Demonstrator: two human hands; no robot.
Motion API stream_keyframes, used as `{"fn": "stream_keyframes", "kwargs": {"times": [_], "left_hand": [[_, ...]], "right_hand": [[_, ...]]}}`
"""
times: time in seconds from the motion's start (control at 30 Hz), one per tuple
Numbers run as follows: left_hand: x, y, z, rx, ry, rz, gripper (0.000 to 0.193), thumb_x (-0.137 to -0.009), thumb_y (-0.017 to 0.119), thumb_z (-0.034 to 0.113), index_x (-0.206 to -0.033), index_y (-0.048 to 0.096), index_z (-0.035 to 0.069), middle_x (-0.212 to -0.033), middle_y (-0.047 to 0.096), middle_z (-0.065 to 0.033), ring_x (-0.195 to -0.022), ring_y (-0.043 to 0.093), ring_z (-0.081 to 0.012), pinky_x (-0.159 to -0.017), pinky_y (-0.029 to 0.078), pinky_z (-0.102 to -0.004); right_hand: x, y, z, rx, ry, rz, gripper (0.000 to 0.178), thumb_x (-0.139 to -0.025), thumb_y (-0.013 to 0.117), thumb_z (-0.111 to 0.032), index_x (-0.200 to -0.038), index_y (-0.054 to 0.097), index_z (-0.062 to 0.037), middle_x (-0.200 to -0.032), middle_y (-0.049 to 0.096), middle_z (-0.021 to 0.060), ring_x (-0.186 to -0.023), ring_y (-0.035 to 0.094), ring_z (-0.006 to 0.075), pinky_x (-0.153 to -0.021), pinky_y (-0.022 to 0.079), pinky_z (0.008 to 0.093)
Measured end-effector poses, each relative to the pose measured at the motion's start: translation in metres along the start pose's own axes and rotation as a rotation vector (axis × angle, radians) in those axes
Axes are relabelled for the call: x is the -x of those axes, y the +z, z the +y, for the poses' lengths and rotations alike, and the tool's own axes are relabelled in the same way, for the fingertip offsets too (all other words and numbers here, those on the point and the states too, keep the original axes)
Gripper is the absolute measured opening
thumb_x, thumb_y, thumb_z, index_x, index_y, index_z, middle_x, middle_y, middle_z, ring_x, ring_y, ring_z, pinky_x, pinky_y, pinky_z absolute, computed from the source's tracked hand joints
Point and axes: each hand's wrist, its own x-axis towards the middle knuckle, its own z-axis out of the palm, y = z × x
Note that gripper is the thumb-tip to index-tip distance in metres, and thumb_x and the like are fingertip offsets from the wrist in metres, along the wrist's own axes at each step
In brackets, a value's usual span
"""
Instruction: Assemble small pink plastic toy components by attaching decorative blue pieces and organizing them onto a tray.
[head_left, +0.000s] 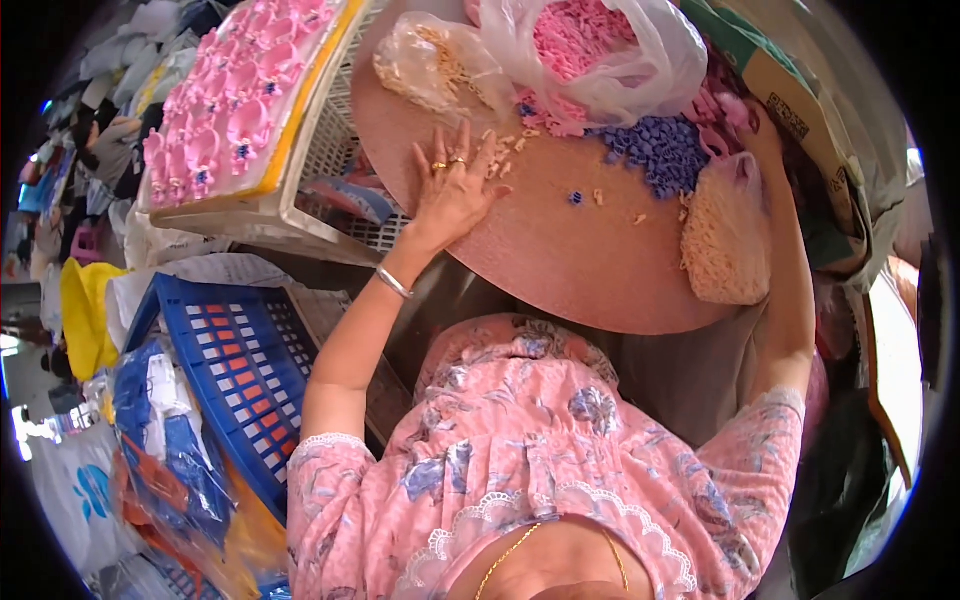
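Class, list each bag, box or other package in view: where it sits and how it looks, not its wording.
Clear plastic bag: table's far side, holds pink pieces.
Smaller clear bag: left of it, holds beige pieces.
Cream mesh bag: table's right edge.
Cardboard box: behind the table, right, brown with green.
Blue crate: lower left.

A round pinkish-brown desk [560, 250] fills the upper middle. Left of it stand a white plastic lattice crate [340, 130] and, lower, a blue plastic crate [240, 370]. Bright daylight falls throughout.

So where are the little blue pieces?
In the head view, the pile of blue pieces lies on the round table, far right side, between the pink-filled bag and the cream bag.
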Motion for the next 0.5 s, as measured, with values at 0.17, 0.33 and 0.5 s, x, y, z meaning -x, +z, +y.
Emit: {"fn": "stream_keyframes", "kwargs": {"times": [0.17, 0.33, 0.5], "left_hand": [[-0.028, 0.000, 0.023, 0.040, 0.007, -0.140, 0.074, -0.089, 0.057, 0.054, -0.150, 0.038, 0.016, -0.163, 0.013, -0.0118, -0.147, 0.014, -0.0460, -0.111, 0.005, -0.0733], [-0.070, 0.045, -0.029, -0.255, 0.120, -0.010, 0.049, -0.094, 0.054, 0.040, -0.140, 0.052, 0.025, -0.156, 0.036, -0.0078, -0.145, 0.025, -0.0401, -0.113, 0.010, -0.0696], [-0.103, 0.051, -0.066, -0.332, 0.181, 0.085, 0.046, -0.098, 0.051, 0.039, -0.142, 0.051, 0.026, -0.150, 0.046, -0.0032, -0.141, 0.034, -0.0394, -0.110, 0.012, -0.0724]], "right_hand": [[0.038, -0.034, -0.086, 0.315, -0.016, 0.011, 0.053, -0.078, 0.059, 0.002, -0.127, 0.057, -0.0153, -0.116, 0.063, 0.0201, -0.109, 0.061, 0.0351, -0.090, 0.049, 0.0386], [0.055, -0.071, -0.134, 0.458, -0.017, 0.060, 0.053, -0.078, 0.054, 0.009, -0.126, 0.058, -0.0141, -0.116, 0.063, 0.0174, -0.110, 0.060, 0.0364, -0.091, 0.049, 0.0395], [0.100, -0.097, -0.228, 0.273, -0.158, 0.249, 0.050, -0.081, 0.061, 0.007, -0.127, 0.058, -0.0118, -0.122, 0.063, 0.0137, -0.113, 0.062, 0.0300, -0.094, 0.050, 0.0361]]}}
